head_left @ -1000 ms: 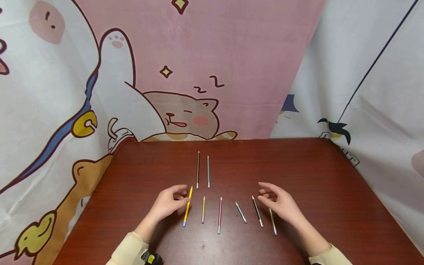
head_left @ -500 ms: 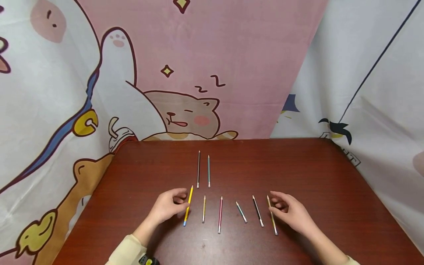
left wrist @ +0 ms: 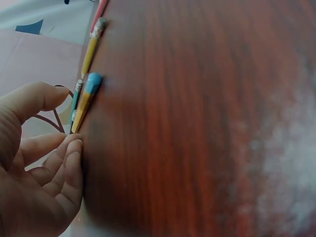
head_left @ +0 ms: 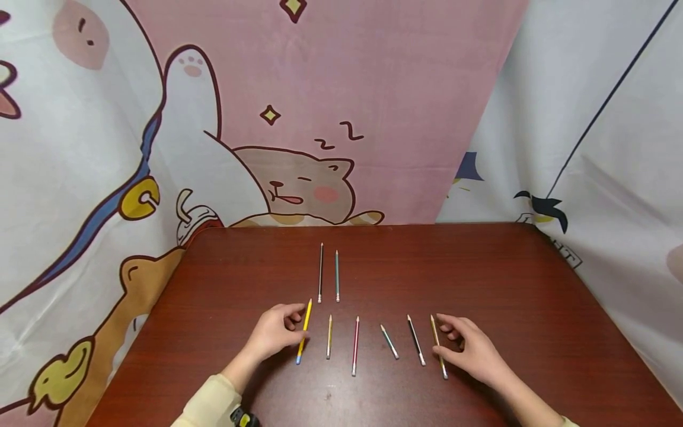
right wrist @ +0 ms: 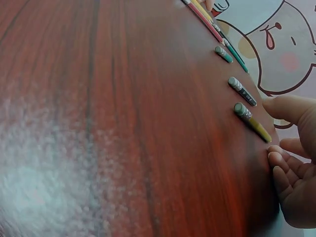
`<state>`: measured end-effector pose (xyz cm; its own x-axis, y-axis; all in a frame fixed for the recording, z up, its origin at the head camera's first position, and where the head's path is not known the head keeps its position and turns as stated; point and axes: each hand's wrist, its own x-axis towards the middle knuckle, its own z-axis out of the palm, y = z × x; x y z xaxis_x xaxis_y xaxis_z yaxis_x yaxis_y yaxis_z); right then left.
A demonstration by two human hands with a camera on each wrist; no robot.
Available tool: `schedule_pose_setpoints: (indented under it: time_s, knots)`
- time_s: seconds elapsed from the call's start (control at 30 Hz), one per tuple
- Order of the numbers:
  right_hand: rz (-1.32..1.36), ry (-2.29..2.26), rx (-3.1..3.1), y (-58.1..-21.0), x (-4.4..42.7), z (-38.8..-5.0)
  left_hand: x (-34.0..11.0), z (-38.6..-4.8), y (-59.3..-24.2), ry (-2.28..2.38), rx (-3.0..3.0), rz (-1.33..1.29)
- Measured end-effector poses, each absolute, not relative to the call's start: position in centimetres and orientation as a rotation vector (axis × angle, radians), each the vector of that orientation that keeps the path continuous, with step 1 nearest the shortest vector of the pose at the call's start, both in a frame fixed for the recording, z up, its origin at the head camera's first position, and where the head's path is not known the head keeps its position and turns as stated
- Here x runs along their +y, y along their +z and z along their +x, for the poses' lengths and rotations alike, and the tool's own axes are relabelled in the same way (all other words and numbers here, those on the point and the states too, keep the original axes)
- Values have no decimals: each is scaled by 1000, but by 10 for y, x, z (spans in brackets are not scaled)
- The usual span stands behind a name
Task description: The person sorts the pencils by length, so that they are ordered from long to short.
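My left hand (head_left: 274, 331) is beside a yellow pencil with a blue end (head_left: 305, 332), thumb tip over the pencil. In the left wrist view its thumb and fingers are spread apart, with the pencil (left wrist: 88, 101) lying beyond them. At the right, my right hand (head_left: 472, 347) is next to a dark yellow pencil (head_left: 439, 349), its thumb reaching over the shaft. The right wrist view shows loosely bent fingers (right wrist: 286, 165) apart from that pencil (right wrist: 253, 122). Whether either thumb touches its pencil I cannot tell.
Between the hands lie a short yellow pencil (head_left: 329, 338), a red pencil (head_left: 355, 347), a short green pencil (head_left: 389, 342) and a black pencil (head_left: 416, 341). Farther back are a black pencil (head_left: 321, 273) and a teal one (head_left: 337, 277). A printed cloth (head_left: 405, 118) hangs behind the table (head_left: 453, 261).
My right hand has moved right and nearer me, off the top of the dark yellow pencil to its right side. The left hand stays almost in place; the pencils lie as before.
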<state>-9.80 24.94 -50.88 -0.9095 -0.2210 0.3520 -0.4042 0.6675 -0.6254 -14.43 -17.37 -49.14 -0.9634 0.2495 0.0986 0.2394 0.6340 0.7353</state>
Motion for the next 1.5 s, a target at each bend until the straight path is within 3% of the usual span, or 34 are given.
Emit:
schedule_pose_setpoints:
  time_s: [0.7, 1.5]
  knots:
    - [627, 788, -2577, -521, 251, -98, -166, -148, -497, 1095, 2939, 454]
    - [562, 907, -2590, -523, 253, -102, -168, -148, -495, 1066, 2944, 433]
